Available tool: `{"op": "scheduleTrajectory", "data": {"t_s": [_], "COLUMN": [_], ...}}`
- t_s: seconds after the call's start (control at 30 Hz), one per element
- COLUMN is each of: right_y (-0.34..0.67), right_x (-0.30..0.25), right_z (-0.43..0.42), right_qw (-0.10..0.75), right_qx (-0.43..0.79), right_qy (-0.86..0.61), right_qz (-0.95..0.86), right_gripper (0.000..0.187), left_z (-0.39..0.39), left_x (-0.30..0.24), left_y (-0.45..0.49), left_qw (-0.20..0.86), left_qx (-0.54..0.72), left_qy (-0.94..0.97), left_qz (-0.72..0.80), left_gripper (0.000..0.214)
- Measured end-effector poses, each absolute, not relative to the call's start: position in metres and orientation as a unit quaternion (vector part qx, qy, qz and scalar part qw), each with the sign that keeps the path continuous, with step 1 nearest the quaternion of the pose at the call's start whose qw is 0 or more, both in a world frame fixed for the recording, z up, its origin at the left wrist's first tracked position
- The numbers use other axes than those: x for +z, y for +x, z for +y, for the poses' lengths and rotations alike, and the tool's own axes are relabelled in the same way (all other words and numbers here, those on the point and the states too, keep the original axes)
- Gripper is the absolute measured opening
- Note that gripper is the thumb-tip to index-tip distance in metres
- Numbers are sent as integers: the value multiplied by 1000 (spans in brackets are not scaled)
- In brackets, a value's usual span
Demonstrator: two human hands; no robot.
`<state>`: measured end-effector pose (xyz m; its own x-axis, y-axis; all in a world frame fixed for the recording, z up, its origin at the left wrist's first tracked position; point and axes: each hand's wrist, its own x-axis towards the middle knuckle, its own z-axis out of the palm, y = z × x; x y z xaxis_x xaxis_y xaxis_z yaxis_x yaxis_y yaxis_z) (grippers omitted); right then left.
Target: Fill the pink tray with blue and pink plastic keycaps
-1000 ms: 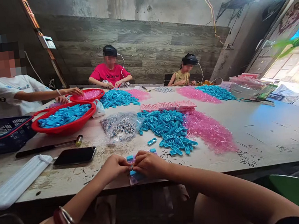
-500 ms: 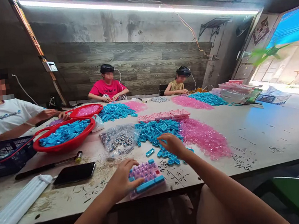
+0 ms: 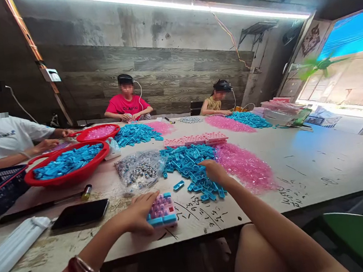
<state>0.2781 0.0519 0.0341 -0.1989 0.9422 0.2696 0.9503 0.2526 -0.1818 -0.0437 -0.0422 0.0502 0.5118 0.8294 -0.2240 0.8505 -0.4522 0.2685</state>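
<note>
Tabletop (image 3: 301, 150) is holding loose, heaped blue caps (image 3: 187, 158); right hand (image 3: 217, 173), grip unclear from here, could be scattering them. Left hand (image 3: 137, 213) is clasping a keyboard-like block (image 3: 164, 219).

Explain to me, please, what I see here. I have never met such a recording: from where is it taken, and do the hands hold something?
There is no machine: these are a person's bare hands, seen from a camera worn on the head, looking forward and down. The left hand grips a pink-and-blue keyboard-like block on the table. The right hand reaches into a pile of blue plastic pieces; whether it holds one, I cannot tell. Beside that pile lie clear pink pieces and a bag of small beads. Farther left are a smartphone and a hammer.
</note>
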Motion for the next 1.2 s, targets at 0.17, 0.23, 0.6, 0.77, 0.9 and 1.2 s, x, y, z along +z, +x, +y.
{"op": "scheduleTrajectory", "data": {"t_s": [0.17,0.23,0.6,0.77,0.9,1.2], "right_y": [312,323,307,300,297,294], "right_x": [41,42,54,48,37,40], "right_z": [48,44,28,26,31,34], "right_qw": [147,123,48,37,44,132], "right_qx": [-4,17,151,164,158,197], "right_qy": [-665,-672,-603,-562,-539,-510], "right_qz": [-732,-730,-782,-810,-826,-827], "right_gripper": [53,48,23,27,31,20], "left_z": [-23,-10,49,53,52,40], "left_x": [59,60,19,13,12,30], "left_y": [-61,-67,-95,-87,-85,-79], "left_qw": [217,223,124,120,116,145], "left_qx": [34,124,193,187,194,256], "left_qy": [857,847,778,780,779,775], "left_qz": [467,466,585,585,585,559], "left_gripper": [90,67,34,39,27,27]}}
